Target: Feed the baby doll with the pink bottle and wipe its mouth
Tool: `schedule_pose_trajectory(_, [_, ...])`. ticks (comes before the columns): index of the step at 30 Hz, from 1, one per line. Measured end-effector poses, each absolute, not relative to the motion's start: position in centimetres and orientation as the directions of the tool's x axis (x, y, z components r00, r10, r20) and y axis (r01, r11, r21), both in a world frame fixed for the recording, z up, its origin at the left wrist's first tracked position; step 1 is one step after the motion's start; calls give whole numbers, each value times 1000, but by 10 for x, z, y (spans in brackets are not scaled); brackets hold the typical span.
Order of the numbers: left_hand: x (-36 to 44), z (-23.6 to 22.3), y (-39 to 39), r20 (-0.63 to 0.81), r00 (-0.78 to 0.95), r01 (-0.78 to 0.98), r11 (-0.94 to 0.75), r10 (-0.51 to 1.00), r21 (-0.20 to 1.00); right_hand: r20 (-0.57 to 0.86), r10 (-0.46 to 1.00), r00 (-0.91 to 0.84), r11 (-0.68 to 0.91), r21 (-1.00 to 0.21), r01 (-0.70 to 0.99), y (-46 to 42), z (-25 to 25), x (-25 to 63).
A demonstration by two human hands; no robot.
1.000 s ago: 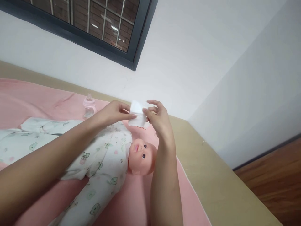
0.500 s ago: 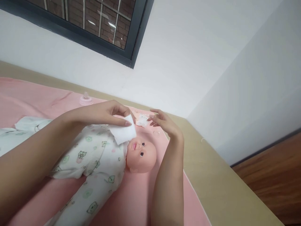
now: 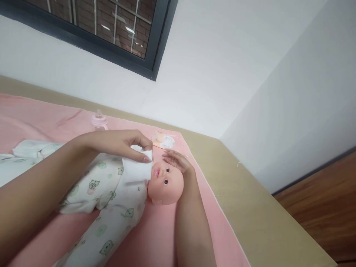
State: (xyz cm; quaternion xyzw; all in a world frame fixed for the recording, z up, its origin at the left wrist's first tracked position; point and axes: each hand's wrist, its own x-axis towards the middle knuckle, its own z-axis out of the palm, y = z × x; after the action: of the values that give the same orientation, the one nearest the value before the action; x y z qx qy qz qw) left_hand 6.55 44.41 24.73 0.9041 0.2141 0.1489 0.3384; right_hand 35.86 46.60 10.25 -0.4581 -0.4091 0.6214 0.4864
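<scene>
Head view, left hand (image 3: 136, 144) pinching cloth (image 3: 137, 170) on doll (image 3: 167, 185), right hand (image 3: 178, 162) open by its head, mat (image 3: 208, 188) edge at 3 o'clock from there.

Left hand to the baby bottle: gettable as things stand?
Probably within reach, but the left hand isn't free: it pinches a white cloth by the doll's chin. The baby bottle is just beyond its wrist.

So we counted one white cloth (image 3: 136, 171) in the left hand's (image 3: 129, 144) grip, one doll (image 3: 167, 187) right by that grip, one crumpled wrapper (image 3: 164, 141) just beyond it, and one baby bottle (image 3: 99, 121) off to its left. Under them all we had one pink sheet (image 3: 161, 233), plus one window (image 3: 114, 24) way up past the grip.
</scene>
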Motion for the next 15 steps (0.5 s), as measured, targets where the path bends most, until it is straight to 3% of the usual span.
schedule_pose_trajectory(3, [68, 245, 447, 57, 932, 227, -698, 359, 679, -173, 983, -67, -185, -943, -275, 468, 101, 359])
schedule_pose_trajectory(15, [87, 225, 446, -22, 878, 381, -669, 479, 639, -163, 986, -40, -167, -940, -298, 474, 98, 359])
